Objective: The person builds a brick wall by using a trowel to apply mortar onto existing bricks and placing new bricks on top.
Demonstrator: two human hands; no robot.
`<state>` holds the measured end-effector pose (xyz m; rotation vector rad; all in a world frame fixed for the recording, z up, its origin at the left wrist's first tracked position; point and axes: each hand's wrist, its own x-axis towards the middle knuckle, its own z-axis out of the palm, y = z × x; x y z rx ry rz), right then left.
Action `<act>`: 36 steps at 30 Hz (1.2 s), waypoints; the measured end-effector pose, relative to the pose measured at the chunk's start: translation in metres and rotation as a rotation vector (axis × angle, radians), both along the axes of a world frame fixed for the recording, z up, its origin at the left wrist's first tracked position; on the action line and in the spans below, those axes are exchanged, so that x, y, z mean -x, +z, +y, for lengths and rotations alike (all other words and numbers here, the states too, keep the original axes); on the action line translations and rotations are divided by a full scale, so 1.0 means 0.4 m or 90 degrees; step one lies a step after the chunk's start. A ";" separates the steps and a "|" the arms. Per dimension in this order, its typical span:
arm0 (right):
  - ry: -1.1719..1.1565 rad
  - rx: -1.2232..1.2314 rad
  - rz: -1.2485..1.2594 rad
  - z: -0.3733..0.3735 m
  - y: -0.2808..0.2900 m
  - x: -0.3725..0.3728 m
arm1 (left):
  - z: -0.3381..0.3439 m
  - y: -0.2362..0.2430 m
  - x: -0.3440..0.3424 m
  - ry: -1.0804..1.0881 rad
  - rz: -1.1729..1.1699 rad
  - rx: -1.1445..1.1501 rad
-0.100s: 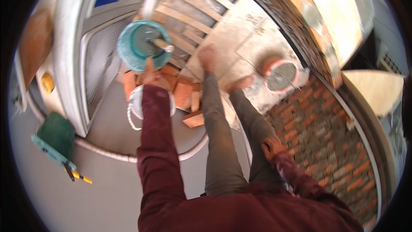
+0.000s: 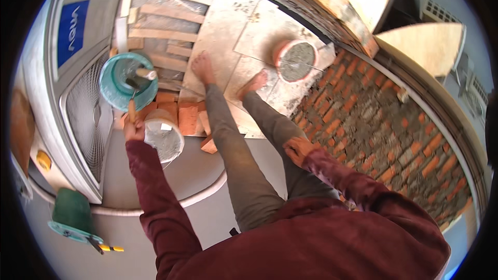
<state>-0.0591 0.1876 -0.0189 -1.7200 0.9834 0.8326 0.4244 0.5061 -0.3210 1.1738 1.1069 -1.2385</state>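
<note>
My left hand [image 2: 134,128] is closed round the wooden handle of a trowel [image 2: 132,108]. The trowel's small blade reaches over the near rim of a teal bucket [image 2: 110,96], which has greyish water inside. A second handle with a pale end [image 2: 147,74] sticks up in that bucket, its lower part hidden. Just right of the hand stands a whitish bucket [image 2: 179,148], coated inside with grey residue. My right hand [image 2: 300,150] rests on my right knee, fingers loosely apart, holding nothing.
A round tub of grey mortar [image 2: 296,61] stands on pale boards [image 2: 223,33] beyond my feet. Right of it stretches a brick surface [image 2: 384,140]. Loose bricks [image 2: 188,118] lie by the buckets. A metal-cased unit [image 2: 83,83], hose [image 2: 199,189] and dark green container [image 2: 72,210] are at left.
The view has swung, so the scene sits further left. My left hand has drawn slightly back from the teal bucket, showing the trowel blade. The whitish bucket is no longer behind my arm.
</note>
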 end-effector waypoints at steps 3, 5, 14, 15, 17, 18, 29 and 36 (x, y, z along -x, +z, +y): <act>-0.063 -0.067 0.032 0.024 -0.068 -0.022 | -0.091 0.143 0.035 -0.200 -0.167 -0.200; -0.106 -0.119 0.033 0.029 -0.102 -0.087 | -0.122 0.215 0.093 -0.274 -0.262 -0.249; -0.494 -0.418 -0.057 0.054 -0.245 -0.430 | -0.450 0.648 0.544 -0.748 -0.654 -0.111; -0.553 -0.380 -0.144 0.053 -0.269 -0.432 | -0.484 0.668 0.612 -0.762 -0.613 -0.074; -0.678 -0.296 -0.310 0.057 -0.335 -0.397 | -0.551 0.698 0.742 -0.879 -0.635 0.037; -0.723 -0.251 -0.245 0.058 -0.352 -0.364 | -0.579 0.707 0.790 -0.969 -0.709 0.100; -0.477 0.105 0.202 -0.095 -0.131 0.481 | -0.490 0.725 0.841 -1.756 -0.459 0.168; -0.346 0.111 0.332 -0.200 -0.473 0.526 | -0.488 0.631 0.830 -1.720 -0.354 0.097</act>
